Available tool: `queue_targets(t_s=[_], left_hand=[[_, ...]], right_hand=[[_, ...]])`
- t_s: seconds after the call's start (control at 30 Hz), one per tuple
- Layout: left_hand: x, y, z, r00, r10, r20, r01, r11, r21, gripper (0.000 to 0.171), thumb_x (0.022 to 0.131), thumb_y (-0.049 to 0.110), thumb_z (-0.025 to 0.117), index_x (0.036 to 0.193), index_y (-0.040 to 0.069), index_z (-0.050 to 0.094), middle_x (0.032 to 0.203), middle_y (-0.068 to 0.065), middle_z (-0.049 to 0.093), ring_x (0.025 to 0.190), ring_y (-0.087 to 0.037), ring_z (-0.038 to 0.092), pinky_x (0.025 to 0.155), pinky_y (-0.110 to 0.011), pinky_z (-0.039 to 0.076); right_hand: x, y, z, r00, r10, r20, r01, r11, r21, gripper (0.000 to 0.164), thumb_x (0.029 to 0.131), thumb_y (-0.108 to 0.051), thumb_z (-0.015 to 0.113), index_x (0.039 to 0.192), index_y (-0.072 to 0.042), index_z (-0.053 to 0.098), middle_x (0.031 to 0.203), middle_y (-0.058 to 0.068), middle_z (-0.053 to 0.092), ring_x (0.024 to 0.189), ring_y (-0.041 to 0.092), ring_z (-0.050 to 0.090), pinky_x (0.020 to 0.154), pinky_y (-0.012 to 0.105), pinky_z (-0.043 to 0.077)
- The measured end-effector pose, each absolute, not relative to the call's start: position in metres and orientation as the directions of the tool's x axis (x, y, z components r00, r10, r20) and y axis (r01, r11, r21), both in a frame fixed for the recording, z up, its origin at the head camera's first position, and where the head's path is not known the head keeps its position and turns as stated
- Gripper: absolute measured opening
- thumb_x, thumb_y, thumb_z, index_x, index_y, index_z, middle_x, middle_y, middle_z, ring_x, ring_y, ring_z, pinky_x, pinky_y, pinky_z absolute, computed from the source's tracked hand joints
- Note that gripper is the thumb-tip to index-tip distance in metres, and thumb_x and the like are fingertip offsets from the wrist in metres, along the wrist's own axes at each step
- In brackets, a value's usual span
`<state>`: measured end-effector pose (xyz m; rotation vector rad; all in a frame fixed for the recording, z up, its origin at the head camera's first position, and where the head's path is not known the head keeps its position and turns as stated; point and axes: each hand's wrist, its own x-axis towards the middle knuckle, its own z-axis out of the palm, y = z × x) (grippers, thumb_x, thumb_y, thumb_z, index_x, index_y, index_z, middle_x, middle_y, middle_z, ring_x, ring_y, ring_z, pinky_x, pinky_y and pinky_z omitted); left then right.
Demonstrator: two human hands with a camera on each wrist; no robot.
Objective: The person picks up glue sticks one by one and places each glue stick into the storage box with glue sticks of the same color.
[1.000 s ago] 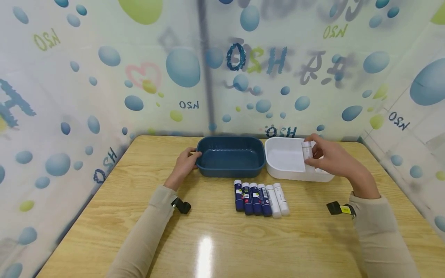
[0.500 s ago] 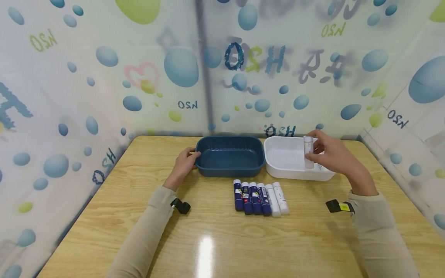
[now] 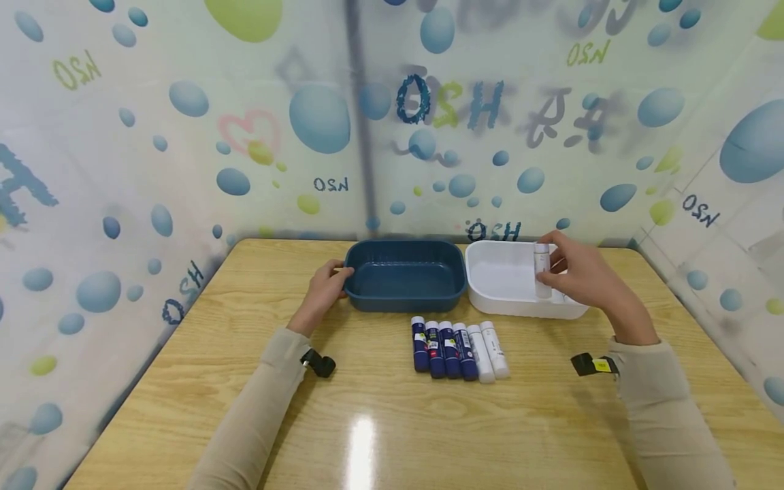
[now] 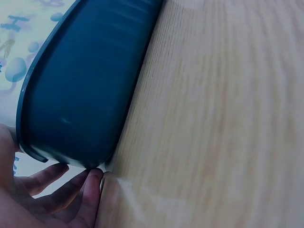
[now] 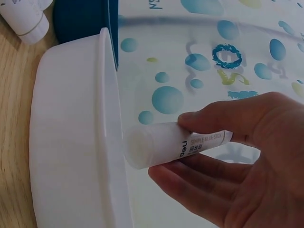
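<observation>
My right hand [image 3: 578,269] holds a white glue stick [image 3: 542,271] upright between thumb and fingers, over the right half of a white container [image 3: 497,299]. In the right wrist view, printing shows on the glue stick [image 5: 190,142] and its cap end is just past the container's rim. My left hand [image 3: 323,289] grips the left end of a dark blue container [image 3: 404,303]. In the left wrist view its fingertips [image 4: 95,175] press the outer end wall, low near the table. Part of the white container's inside is hidden behind my right hand.
In front of the containers several dark blue glue sticks [image 3: 452,350] and two white glue sticks [image 3: 495,350] lie side by side on the wooden table [image 3: 429,429]. The two containers stand end to end against a patterned wall covering [image 3: 392,170].
My right hand has raised the white glue stick slightly, then lowered it a little, staying over the white container. My left hand has stayed at the blue container.
</observation>
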<state>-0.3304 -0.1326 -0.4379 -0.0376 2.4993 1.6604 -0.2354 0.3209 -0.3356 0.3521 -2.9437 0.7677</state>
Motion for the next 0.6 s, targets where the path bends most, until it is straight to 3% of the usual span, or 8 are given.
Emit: queue_targets(t_s=[0.6], left_hand=[[-0.3315, -0.1333, -0.4373, -0.990, 0.062, -0.125, -0.090, 0.399, 0.913, 0.050, 0.107, 0.041, 0.050, 0.147, 0.011, 0.051, 0.144, -0.017, 0.057, 0.120, -0.031, 0.064, 0.091, -0.037, 0.057]], right_hand=[[-0.2406, 0.3182, -0.3420, -0.973, -0.217, 0.076, -0.228, 0.861, -0.454, 0.056, 0.095, -0.016, 0.073, 0.140, -0.002, 0.044, 0.110, 0.028, 0.069, 0.092, 0.033, 0.067, 0.070, 0.037, 0.054]])
